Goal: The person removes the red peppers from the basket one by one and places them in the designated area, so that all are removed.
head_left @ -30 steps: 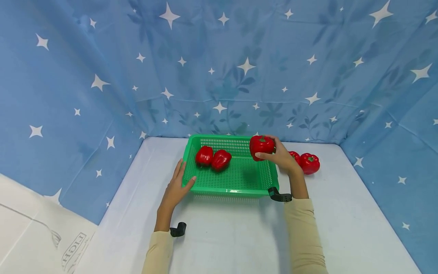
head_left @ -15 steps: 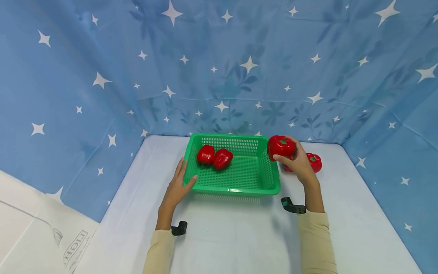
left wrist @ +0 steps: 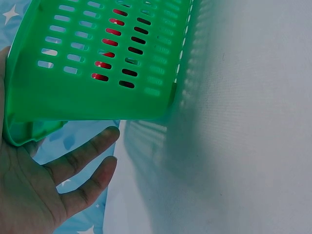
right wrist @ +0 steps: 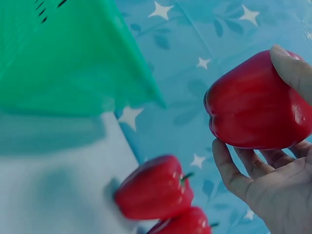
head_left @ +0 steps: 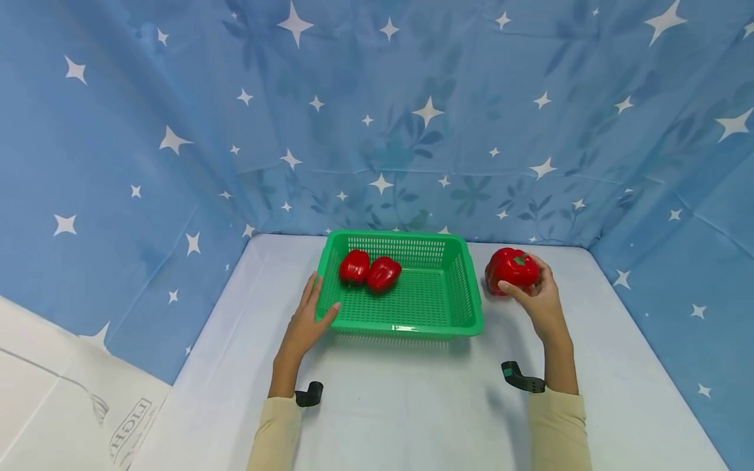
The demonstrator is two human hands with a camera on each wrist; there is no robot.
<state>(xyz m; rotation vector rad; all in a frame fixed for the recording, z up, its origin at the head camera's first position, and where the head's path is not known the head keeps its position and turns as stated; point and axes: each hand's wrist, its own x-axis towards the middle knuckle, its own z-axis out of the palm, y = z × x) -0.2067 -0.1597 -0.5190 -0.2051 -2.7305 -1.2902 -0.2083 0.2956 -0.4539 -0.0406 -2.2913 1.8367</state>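
Observation:
My right hand (head_left: 548, 307) grips a red bell pepper (right wrist: 258, 105) with a green stem, thumb on one side and fingers on the other. It is held up to the right of a green plastic basket (head_left: 412, 329). Below it, two more red peppers lie on the table, a nearer-looking pepper (right wrist: 153, 187) touching another pepper (right wrist: 187, 224); the head view mostly hides them behind the held one. Inside the basket, on its left side, are a pepper (head_left: 354, 267) and a second pepper (head_left: 384, 275). Against the basket's left front corner rests my left hand (head_left: 305, 324), fingers extended.
The white table (head_left: 389, 405) spreads in front of the basket and to both sides. A blue curtain (head_left: 377, 118) with white stars hangs behind it. At the lower left is a white surface (head_left: 71, 386) with printed letters.
My right hand has carried the pepper rightward, from over the basket's right side to above the peppers on the table, and lower. My left hand stays at the basket's corner.

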